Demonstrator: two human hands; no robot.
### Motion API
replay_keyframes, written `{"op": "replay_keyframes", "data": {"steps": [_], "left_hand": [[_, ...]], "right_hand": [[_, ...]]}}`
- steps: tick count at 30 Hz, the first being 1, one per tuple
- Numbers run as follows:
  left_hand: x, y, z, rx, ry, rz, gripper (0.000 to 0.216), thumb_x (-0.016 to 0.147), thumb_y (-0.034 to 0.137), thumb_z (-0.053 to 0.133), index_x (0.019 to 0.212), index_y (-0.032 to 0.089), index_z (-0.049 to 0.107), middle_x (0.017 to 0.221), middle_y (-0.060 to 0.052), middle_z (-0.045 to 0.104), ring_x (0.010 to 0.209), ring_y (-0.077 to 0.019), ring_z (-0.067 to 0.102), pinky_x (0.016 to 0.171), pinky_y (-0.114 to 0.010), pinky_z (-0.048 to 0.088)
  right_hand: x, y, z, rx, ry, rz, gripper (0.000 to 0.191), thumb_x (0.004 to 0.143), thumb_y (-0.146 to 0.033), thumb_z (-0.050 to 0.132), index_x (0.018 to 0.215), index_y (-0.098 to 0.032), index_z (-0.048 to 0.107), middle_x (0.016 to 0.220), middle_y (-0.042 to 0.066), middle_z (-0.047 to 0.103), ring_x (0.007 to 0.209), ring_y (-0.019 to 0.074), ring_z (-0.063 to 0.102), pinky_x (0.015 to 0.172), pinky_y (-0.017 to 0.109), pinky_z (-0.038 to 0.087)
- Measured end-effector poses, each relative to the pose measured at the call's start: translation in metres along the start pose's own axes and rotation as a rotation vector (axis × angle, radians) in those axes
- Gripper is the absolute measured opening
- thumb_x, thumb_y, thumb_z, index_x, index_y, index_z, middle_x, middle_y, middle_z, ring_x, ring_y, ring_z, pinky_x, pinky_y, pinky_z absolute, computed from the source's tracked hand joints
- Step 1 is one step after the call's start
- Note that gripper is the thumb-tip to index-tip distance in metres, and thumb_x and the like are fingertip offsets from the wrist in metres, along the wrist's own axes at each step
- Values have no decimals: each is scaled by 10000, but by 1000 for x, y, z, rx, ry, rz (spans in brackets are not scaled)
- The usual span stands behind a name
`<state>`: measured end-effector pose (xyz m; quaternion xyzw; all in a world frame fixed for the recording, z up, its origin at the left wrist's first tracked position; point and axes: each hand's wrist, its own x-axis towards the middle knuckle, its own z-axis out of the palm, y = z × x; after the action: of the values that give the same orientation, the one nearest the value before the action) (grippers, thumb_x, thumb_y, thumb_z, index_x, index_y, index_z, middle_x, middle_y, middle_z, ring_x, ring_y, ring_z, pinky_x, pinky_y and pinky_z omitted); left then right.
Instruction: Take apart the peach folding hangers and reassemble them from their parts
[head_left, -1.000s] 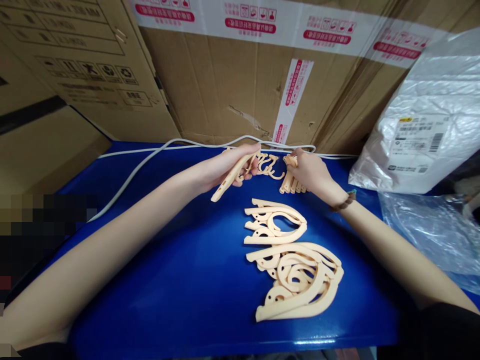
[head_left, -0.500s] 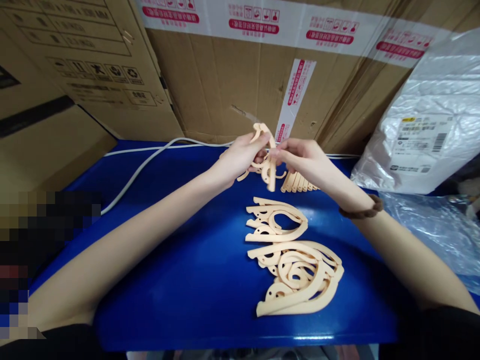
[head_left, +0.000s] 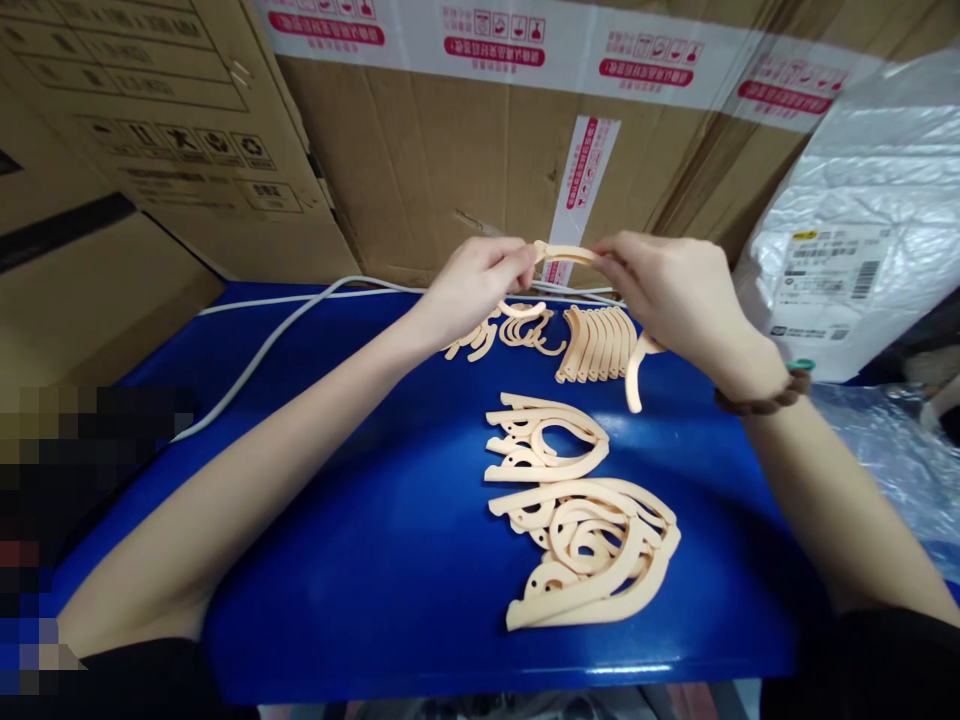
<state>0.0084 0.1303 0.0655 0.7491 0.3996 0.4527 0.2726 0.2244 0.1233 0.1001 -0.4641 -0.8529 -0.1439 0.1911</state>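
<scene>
Both hands are raised above the far part of the blue table (head_left: 390, 560), pinching one peach-coloured curved plastic piece (head_left: 568, 253) between them. My left hand (head_left: 476, 283) is closed on its left end. My right hand (head_left: 675, 295) is closed on its right end, and a curved arm of the piece (head_left: 636, 378) hangs down below that palm. Under the hands lie small loose curved parts (head_left: 517, 330) and a neat row of stacked strips (head_left: 596, 343). Nearer to me lie two piles of larger ornate flat pieces (head_left: 544, 438) (head_left: 592, 550).
Taped cardboard boxes (head_left: 480, 150) stand close behind the table. A white cable (head_left: 300, 315) runs along the table's far left edge. A white plastic parcel (head_left: 855, 220) leans at the right, with clear plastic film (head_left: 885, 450) below it.
My hands rose from the table with the piece. The right hand left the row of strips and took the piece's other end; the piece now lies level between both hands.
</scene>
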Motion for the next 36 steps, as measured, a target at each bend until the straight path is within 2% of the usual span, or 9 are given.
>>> {"op": "replay_keyframes", "data": {"steps": [3,6,13,19,22,24,27,32,36], "left_hand": [[-9,-5,5,274,93,120,339,1005,331,399,715,213,529,581,19,447,564,-142,490,606,-284,349],[-13,-13,13,372,143,118,320,1021,367,348,889,212,594,594,23,480,576,-151,527,625,-281,368],[10,-51,39,281,-249,-277,275,905,272,450,790,165,675,630,1,615,604,-146,580,574,-251,366],[16,-55,41,426,-123,-339,359,776,530,679,717,179,632,608,-22,594,643,-199,575,602,-284,357],[14,-41,33,185,-93,-386,459,877,612,541,814,165,624,759,-62,662,727,-192,615,605,-267,390],[13,-27,25,-185,-251,-455,569,981,599,332,832,147,645,857,-95,692,781,-177,646,613,-250,429],[11,-8,11,-529,-360,-453,367,1004,392,449,878,126,669,873,-79,691,773,-125,654,651,-208,472],[12,9,-2,-722,-207,-484,292,1029,259,397,920,117,627,786,-36,643,594,-73,607,535,-161,467],[11,17,-2,-815,-153,-573,317,1038,183,340,810,120,552,595,28,493,392,-28,440,350,-128,290]], "right_hand": [[0,2,14,-27,-79,-41,312,989,-306,402,1056,-126,648,763,111,683,650,213,591,594,317,361],[2,6,20,334,-142,-42,252,986,-279,402,919,-176,621,660,35,617,576,162,529,586,296,379],[6,15,16,922,-23,277,227,989,-323,441,898,-211,616,583,-27,532,470,115,411,503,288,356],[7,15,20,989,21,312,141,946,-270,474,933,-214,603,558,-43,567,437,104,424,466,265,337],[10,15,23,1057,134,409,51,925,-237,456,930,-234,507,607,-30,624,440,115,466,463,278,354],[11,15,23,1115,299,450,47,899,-223,465,904,-259,435,709,-5,675,488,127,510,481,294,401],[9,15,21,1064,542,377,171,838,-226,580,835,-286,420,931,21,704,679,156,599,581,333,507],[3,16,19,820,474,166,76,799,-207,686,843,-261,656,960,28,741,892,219,674,818,415,546],[1,15,16,631,423,95,156,861,-222,649,994,-229,729,1020,40,754,925,232,694,830,409,536]]}}
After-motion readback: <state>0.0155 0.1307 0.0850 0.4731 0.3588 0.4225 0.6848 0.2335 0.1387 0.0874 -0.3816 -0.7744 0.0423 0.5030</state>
